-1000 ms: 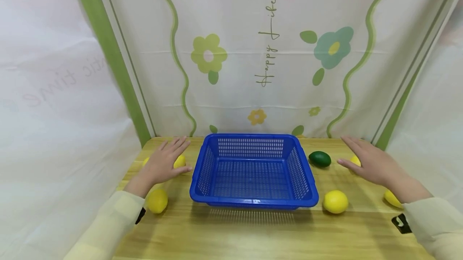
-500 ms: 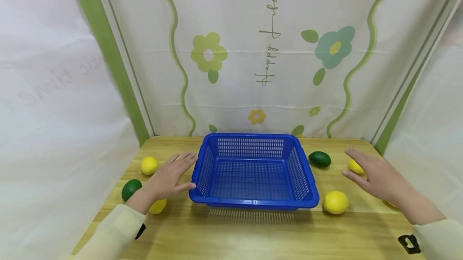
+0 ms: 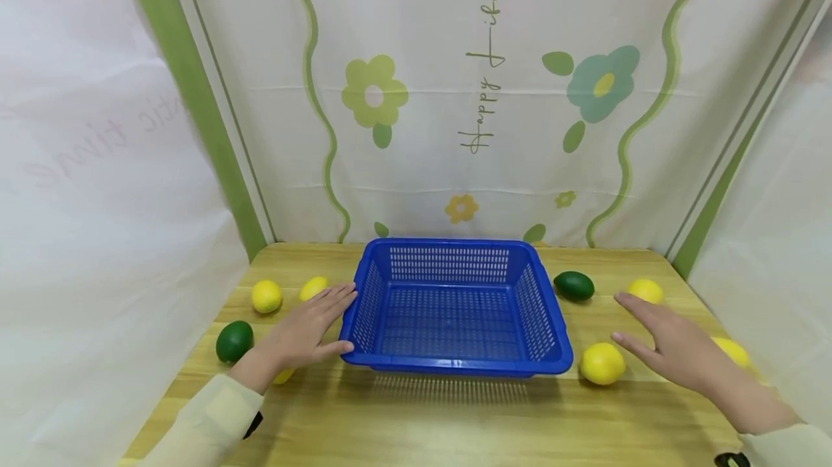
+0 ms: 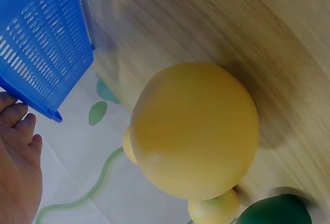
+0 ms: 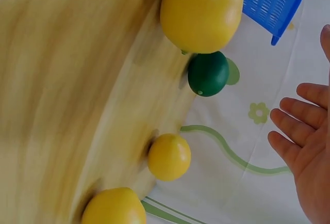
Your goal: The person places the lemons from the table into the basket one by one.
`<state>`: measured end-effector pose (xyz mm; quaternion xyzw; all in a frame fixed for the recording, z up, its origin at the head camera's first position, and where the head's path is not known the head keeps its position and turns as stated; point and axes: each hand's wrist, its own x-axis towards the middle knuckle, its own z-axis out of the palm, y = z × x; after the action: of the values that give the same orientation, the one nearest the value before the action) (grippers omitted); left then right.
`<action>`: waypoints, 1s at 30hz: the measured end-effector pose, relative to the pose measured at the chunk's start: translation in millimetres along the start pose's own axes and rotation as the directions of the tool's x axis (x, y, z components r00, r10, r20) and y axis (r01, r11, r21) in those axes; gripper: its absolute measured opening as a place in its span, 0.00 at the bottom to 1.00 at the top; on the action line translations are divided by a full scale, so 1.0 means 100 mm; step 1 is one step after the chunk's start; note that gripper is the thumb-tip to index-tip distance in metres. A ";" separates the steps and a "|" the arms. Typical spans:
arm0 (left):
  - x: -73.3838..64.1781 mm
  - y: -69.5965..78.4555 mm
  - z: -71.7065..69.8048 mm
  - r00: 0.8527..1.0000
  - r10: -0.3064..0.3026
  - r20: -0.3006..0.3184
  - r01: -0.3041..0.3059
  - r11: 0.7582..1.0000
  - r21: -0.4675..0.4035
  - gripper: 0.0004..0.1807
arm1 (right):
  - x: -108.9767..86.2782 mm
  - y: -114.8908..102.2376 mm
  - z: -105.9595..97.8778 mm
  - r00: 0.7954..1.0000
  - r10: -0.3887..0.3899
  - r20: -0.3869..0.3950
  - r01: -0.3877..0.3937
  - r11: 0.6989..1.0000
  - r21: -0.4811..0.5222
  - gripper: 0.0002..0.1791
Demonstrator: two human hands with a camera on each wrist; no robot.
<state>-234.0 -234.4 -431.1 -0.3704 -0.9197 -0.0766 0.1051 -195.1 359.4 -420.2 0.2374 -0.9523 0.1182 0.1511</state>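
A blue plastic basket (image 3: 455, 364) with slotted sides stands in the middle of the table, nothing inside it. My left hand (image 3: 308, 326) is at its left rim, fingers straight, fingertips and thumb right at the edge. In the left wrist view those fingers lie along the outer rim of the basket (image 4: 49, 53). A lemon (image 3: 283, 376) is mostly hidden below my left wrist. Over the right side of the table hovers my right hand (image 3: 676, 344), fingers extended and nothing held. Nearest to it are a lemon (image 3: 602, 364), another lemon (image 3: 646, 291) behind, and a lemon (image 3: 731, 351) partly covered by the hand.
Left of the basket lie a dark green oval fruit (image 3: 235, 342), a lemon (image 3: 266, 297) and one more lemon (image 3: 313, 288). A second green fruit (image 3: 575, 286) rests right of the basket. A printed white curtain (image 3: 422, 185) hangs behind the wooden table (image 3: 422, 431).
My left hand has moved right and down to the basket's rim, uncovering fruit behind it. My right hand has come down and toward me. The basket stays in place.
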 end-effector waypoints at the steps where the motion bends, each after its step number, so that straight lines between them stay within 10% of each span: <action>1: 0.00 0.00 0.00 1.000 0.001 -0.001 -0.001 1.000 -0.001 0.45 | -0.02 -0.01 0.01 1.000 0.001 -0.002 -0.001 1.000 0.007 0.35; 30: -0.01 0.02 0.05 0.998 0.051 -0.040 -0.048 0.997 0.059 0.43 | -0.30 -0.12 0.53 0.995 -0.041 0.088 0.030 0.992 0.123 0.44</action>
<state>-233.0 -232.7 -436.0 -0.3883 -0.9097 -0.0550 0.1368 -176.6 345.3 -478.0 0.2680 -0.9448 0.1625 0.0954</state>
